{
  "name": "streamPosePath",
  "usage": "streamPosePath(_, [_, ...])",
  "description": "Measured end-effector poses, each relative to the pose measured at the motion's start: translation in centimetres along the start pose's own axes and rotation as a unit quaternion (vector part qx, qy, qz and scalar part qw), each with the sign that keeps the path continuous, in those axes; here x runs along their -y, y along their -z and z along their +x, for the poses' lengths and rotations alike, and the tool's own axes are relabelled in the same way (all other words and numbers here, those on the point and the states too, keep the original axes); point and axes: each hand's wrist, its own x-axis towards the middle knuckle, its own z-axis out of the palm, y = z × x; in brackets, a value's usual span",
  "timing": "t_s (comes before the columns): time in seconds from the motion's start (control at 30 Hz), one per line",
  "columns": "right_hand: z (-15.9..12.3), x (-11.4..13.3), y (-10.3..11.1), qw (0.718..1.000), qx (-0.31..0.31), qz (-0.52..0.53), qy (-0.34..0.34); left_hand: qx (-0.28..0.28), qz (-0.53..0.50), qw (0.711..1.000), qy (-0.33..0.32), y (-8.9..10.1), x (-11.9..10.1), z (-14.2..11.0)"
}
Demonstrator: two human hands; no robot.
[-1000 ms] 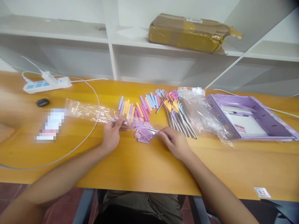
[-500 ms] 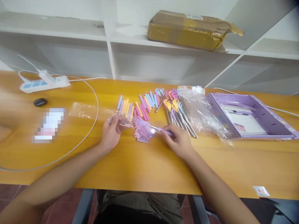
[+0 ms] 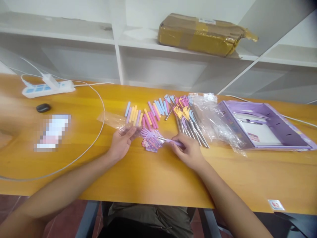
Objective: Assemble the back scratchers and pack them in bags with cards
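My right hand (image 3: 188,150) is closed on the purple handle of a back scratcher (image 3: 162,138), whose metal shaft and purple claw head point left. Pinched in my left hand (image 3: 122,142) is a clear plastic bag (image 3: 112,121), its loose end trailing left over the table. The claw head is close to the bag's right end; whether it is inside, I cannot tell. Beneath the claw lies a small pile of pink and purple cards (image 3: 151,145). Behind my hands lie several coloured handle tubes (image 3: 135,114) and a group of back scratchers (image 3: 189,122) with yellow, blue, pink and purple heads.
Clear plastic bags (image 3: 213,122) lie beside a purple open box (image 3: 269,125) on the right. A white power strip (image 3: 48,88), a black mouse-like object (image 3: 43,107) and a cable are on the left. A taped parcel (image 3: 200,34) rests on the shelf.
The bag in my left hand has shifted right, and its trailing end has drawn in from the left. My left hand has moved slightly right, closer to the claw head; my right hand stays nearly still.
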Motion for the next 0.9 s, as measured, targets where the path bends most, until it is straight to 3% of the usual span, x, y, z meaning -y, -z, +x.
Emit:
streamPosePath(0.33, [-0.04,-0.05,-0.39,0.999,0.033,0.021,-0.002,0.009,-0.008,0.999,0.052,-0.37,0.33,-0.43])
streamPosePath(0.9, [0.11,-0.18,0.27,1.000,-0.012,-0.010,0.018,0.053,-0.003,0.994,0.098,-0.04,0.58,-0.42])
